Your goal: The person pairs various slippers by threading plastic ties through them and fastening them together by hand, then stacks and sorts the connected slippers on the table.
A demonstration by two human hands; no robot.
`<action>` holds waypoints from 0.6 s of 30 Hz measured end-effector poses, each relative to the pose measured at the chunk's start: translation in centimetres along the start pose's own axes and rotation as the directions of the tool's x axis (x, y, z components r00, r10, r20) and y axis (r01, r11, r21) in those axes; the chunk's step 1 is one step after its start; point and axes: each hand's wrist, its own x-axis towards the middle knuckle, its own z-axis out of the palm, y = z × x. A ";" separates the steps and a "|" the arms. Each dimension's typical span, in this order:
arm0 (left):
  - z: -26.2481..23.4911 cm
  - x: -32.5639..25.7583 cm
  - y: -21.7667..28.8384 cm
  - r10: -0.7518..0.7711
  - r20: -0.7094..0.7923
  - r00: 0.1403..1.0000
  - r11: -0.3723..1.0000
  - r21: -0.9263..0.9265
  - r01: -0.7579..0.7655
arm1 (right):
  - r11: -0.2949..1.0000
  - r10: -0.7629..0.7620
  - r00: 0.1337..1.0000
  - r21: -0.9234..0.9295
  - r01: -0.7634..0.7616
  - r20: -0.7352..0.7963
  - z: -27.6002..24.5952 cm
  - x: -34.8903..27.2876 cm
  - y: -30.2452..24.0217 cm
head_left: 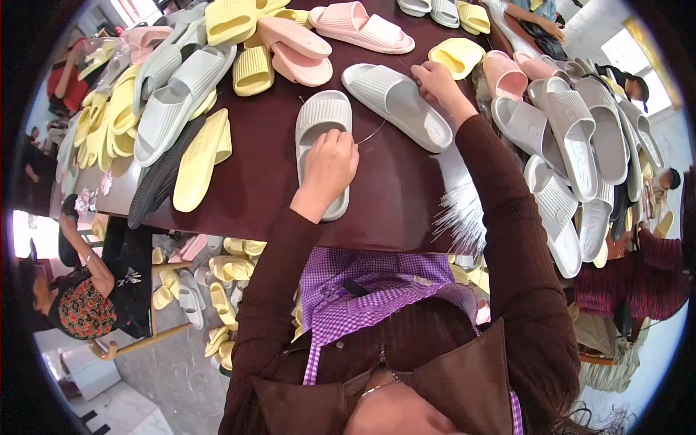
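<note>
Slide, grey (pixel 325 116), lies flat on the dark red table (pixel 391 203) under the left hand (pixel 330 167), strap pointing away from the body. Left fingers curled narrow at the foot opening, just short of the strap; cannot tell whether they grip anything. Second grey slide (pixel 391 94) lies slantwise between the hands, nearer the right. Right hand (pixel 433 81) at its strap's right edge, fingers bent and close together; what they pinch, if anything, cannot be told. Thin strand (pixel 375 134) curves from near the left hand toward the second slide. Sheaf of thin white strips (pixel 462 212) bodyward of the right hand, beside the forearm, loose ends fanned. Yellow slide (pixel 457 56) just beyond the right hand; grey heap (pixel 573 130) to its right, pink slide (pixel 504 72) nearer. Beyond the left hand, stacked pink pair (pixel 297 47). To its left, yellow pair (pixel 203 163) and black slide (pixel 165 174). Farther left, clear plastic bag (pixel 101 52), yellow and pink showing at it; count unclear.
</note>
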 end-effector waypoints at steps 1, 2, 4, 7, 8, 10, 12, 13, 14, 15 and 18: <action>0.3 0.3 0.4 0.014 -0.010 1.000 1.000 0.020 -0.014 | 0.977 -0.177 0.981 -0.131 0.166 -0.077 -0.6 0.8 1.3; 0.3 0.4 0.5 0.021 -0.019 1.000 0.999 0.049 -0.020 | 0.909 -0.359 0.926 -0.269 0.319 -0.117 -0.4 0.9 1.5; 0.4 0.8 0.8 0.027 -0.028 0.999 0.997 0.076 -0.025 | 0.798 -0.532 0.837 -0.407 0.445 -0.129 -0.5 1.2 1.7; -0.1 0.1 0.2 0.011 -0.032 0.999 0.982 0.186 -0.005 | 0.939 -0.336 0.942 -0.076 0.336 0.016 1.5 -2.4 -0.1; 0.0 0.2 0.4 0.014 -0.032 0.999 0.983 0.182 -0.008 | 0.940 -0.333 0.943 -0.077 0.333 0.010 1.4 -2.2 0.5; 0.4 0.6 0.8 -0.005 -0.041 0.999 0.979 0.202 0.013 | 0.795 -0.569 0.822 -0.245 0.554 0.012 1.8 -1.3 2.4; 0.5 0.6 1.1 -0.015 -0.041 0.999 0.977 0.211 0.023 | 0.697 -0.669 0.743 -0.323 0.641 0.031 2.0 -1.8 2.9; 0.3 0.4 1.0 -0.023 -0.043 0.999 0.974 0.226 0.032 | 0.685 -0.662 0.749 -0.379 0.623 0.033 2.8 -2.7 2.7; 0.2 0.2 1.0 -0.032 -0.045 0.998 0.970 0.241 0.042 | 0.670 -0.656 0.754 -0.433 0.603 0.034 3.7 -3.7 2.4; 0.1 0.2 1.0 -0.034 -0.050 0.998 0.966 0.254 0.046 | 0.652 -0.651 0.759 -0.489 0.579 0.030 4.3 -4.6 2.2; 0.1 0.1 1.1 -0.012 -0.052 0.999 0.964 0.266 0.025 | 0.653 -0.611 0.792 -0.552 0.519 0.022 5.8 -6.0 2.6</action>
